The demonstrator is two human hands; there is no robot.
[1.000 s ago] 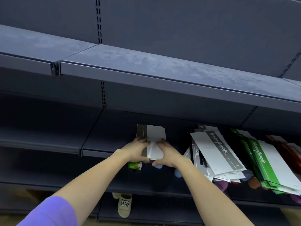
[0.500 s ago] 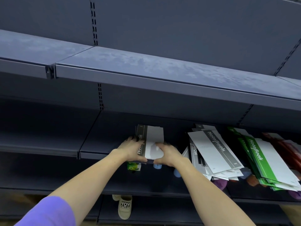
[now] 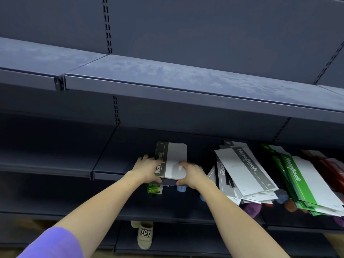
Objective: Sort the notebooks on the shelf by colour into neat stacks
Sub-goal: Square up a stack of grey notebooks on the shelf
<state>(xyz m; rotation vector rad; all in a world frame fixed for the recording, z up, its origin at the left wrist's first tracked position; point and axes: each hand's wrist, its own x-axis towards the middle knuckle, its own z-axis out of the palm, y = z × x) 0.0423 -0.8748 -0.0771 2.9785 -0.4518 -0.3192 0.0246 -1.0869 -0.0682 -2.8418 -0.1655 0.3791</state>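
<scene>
I hold the grey notebook stack (image 3: pixel 172 161) at frame centre on the shelf (image 3: pixel 111 161): left hand (image 3: pixel 148 168) and right hand (image 3: pixel 191 174) grip its near corners, fingers curled. Step in hand: squaring the grey stack. Next, by my judgement: collect the loose grey notebooks (image 3: pixel 243 170) right of centre. Covers read "NoteBook"; the green notebooks (image 3: pixel 297 179) likewise.

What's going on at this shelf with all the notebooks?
A person is tidying notebooks by colour. Both hands, left and right, grip a small grey stack at its near corners on the shelf. To the right, a loose grey pile and a green pile lie fanned out, not yet neat.
</scene>
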